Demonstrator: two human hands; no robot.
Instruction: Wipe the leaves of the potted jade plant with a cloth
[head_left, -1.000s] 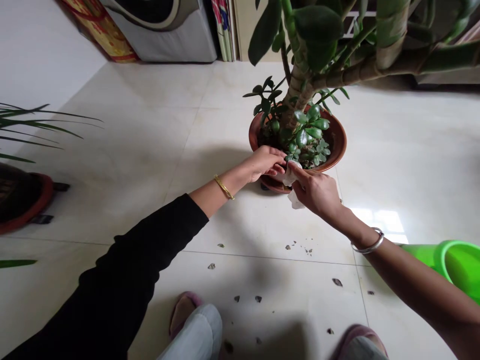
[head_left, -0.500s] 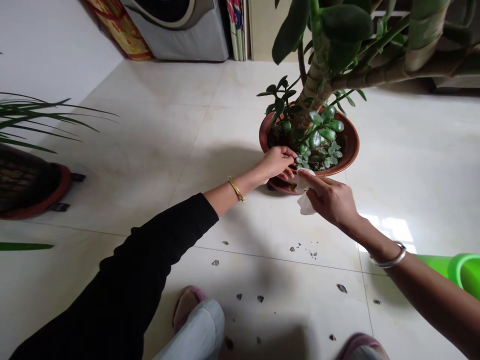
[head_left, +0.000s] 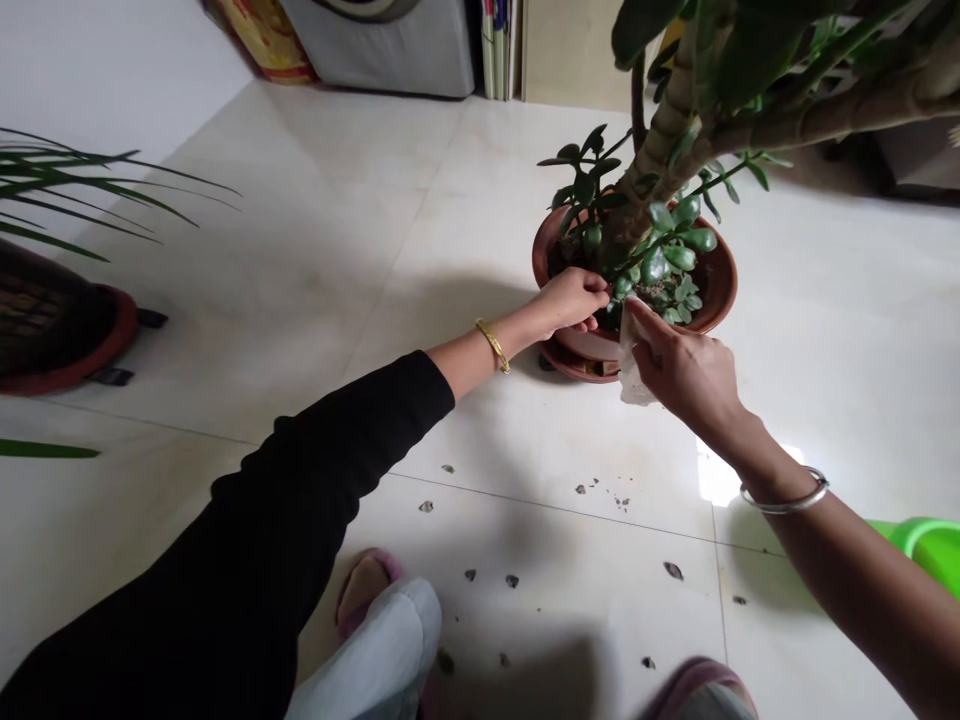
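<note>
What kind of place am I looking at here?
Most likely a room in someone's home: a jade plant in a terracotta pot on a polished tile floor, what looks like a washing machine by the wall, and house slippers.

Floor: pale glossy tiles (head_left: pixel 247 270)
Scattered on tiles: dark leaf bits (head_left: pixel 673 570)
Left: spiky-leaved plant (head_left: pixel 90 185) in a dark pot (head_left: pixel 45 330) on a red saucer (head_left: pixel 112 340)
Right edge: green plastic basin (head_left: pixel 926 545)
Back wall: grey appliance (head_left: pixel 382 50), patterned mat (head_left: pixel 266 40), striped boards (head_left: pixel 495 50), beige cabinet (head_left: pixel 562 60)
</note>
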